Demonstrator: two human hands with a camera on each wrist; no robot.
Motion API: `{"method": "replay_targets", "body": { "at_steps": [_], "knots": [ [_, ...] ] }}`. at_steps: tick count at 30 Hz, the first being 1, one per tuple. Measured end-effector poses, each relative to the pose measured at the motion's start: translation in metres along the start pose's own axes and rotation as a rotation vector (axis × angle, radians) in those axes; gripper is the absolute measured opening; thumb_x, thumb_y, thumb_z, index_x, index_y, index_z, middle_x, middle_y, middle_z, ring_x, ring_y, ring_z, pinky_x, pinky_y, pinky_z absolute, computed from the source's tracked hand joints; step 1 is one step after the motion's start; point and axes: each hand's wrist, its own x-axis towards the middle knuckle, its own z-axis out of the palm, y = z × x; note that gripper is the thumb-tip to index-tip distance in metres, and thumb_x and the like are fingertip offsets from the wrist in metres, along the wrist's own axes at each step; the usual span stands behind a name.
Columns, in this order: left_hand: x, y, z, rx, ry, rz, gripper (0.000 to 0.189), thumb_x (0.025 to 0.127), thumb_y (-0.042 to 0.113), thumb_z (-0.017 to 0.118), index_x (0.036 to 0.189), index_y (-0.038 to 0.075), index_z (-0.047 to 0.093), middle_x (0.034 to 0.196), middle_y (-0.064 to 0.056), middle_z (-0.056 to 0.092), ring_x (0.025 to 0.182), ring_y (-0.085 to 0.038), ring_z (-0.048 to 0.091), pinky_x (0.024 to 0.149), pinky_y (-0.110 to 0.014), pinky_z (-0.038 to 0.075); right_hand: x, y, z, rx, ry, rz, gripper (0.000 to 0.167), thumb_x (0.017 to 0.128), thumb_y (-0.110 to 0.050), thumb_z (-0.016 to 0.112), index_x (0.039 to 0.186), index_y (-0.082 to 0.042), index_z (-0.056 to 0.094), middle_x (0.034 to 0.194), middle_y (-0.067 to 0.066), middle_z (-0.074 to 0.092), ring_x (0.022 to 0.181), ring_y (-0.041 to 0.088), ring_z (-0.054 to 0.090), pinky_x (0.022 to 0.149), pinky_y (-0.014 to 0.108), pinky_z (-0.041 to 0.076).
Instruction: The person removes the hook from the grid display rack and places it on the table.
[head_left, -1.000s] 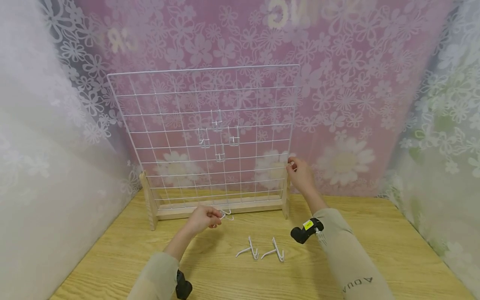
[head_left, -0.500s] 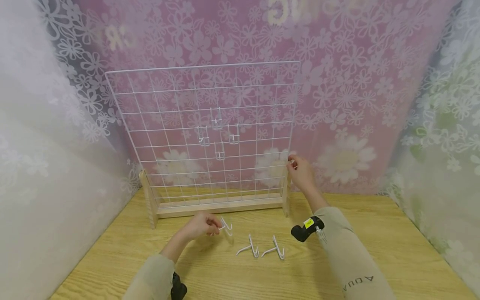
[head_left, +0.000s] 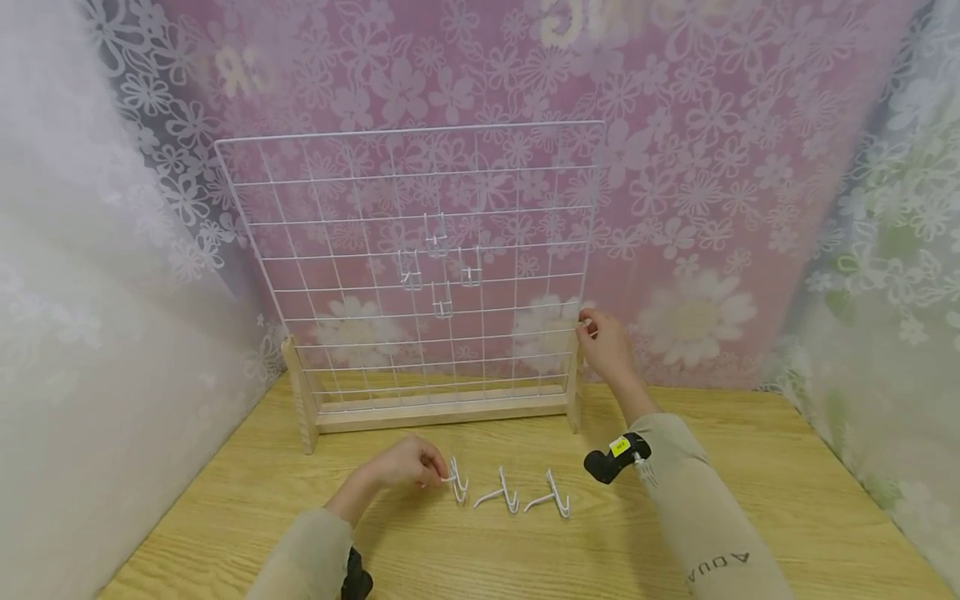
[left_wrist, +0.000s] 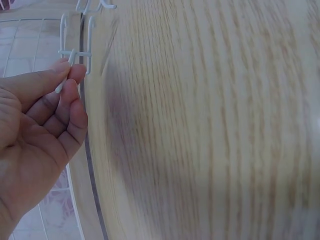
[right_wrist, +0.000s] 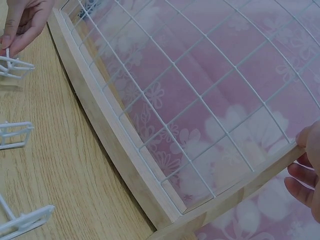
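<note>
My left hand (head_left: pixel 408 462) pinches a white wire hook (head_left: pixel 457 483) by its prong between thumb and fingers, close over the table. In the left wrist view the hook's double-wire back (left_wrist: pixel 90 47) points away from the fingertips. My right hand (head_left: pixel 606 346) holds the right side of a white wire grid panel (head_left: pixel 412 132), where it meets the top of the wooden upright (right_wrist: pixel 250 187). To the right of the held hook lie two matching hooks, a nearer one (head_left: pixel 504 492) and a farther one (head_left: pixel 555 497).
The grid stands upright in a wooden base (head_left: pixel 442 412) on the wood-grain table (head_left: pixel 675 517). Several hooks, among them an upper one (head_left: pixel 437 237), hang on its middle in a diamond shape. A pink flowered curtain (head_left: pixel 690 208) is behind, with pale walls at both sides.
My left hand has brought its hook from the front of the wooden base toward me, down beside the two lying hooks. The right hand has kept its hold on the grid's side.
</note>
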Motion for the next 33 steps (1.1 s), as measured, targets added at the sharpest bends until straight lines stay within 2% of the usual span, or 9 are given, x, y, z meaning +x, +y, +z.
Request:
{"method": "replay_targets", "body": {
  "at_steps": [8, 18, 33],
  "knots": [
    [0.0035, 0.0003, 0.0025, 0.015, -0.027, 0.001, 0.010, 0.076, -0.009, 0.064, 0.083, -0.004, 0.067, 0.068, -0.015, 0.062, 0.053, -0.010, 0.046, 0.051, -0.026, 0.040, 0.0021, -0.0002, -0.0008, 0.000, -0.006, 0.025, 0.026, 0.095, -0.013, 0.049, 0.116, 0.002, 0.056, 0.094, 0.019, 0.055, 0.086, 0.033, 0.055, 0.070, 0.045, 0.045],
    [0.0054, -0.0024, 0.0064, 0.053, -0.044, -0.017, 0.011, 0.076, -0.010, 0.063, 0.083, -0.003, 0.068, 0.066, -0.008, 0.062, 0.053, -0.010, 0.045, 0.051, -0.024, 0.040, 0.0025, 0.0033, -0.0001, -0.008, -0.007, 0.018, 0.027, 0.095, -0.012, 0.050, 0.116, 0.002, 0.056, 0.094, 0.020, 0.056, 0.087, 0.034, 0.055, 0.072, 0.046, 0.045],
    [0.0031, -0.0036, 0.0082, 0.109, -0.048, -0.034, 0.003, 0.080, -0.004, 0.065, 0.080, -0.002, 0.067, 0.066, -0.008, 0.060, 0.054, -0.011, 0.046, 0.050, -0.023, 0.039, 0.0004, -0.0001, 0.0000, 0.015, 0.000, 0.021, 0.027, 0.094, -0.012, 0.051, 0.116, 0.002, 0.056, 0.093, 0.019, 0.055, 0.086, 0.033, 0.055, 0.070, 0.044, 0.045]
  ]
}}
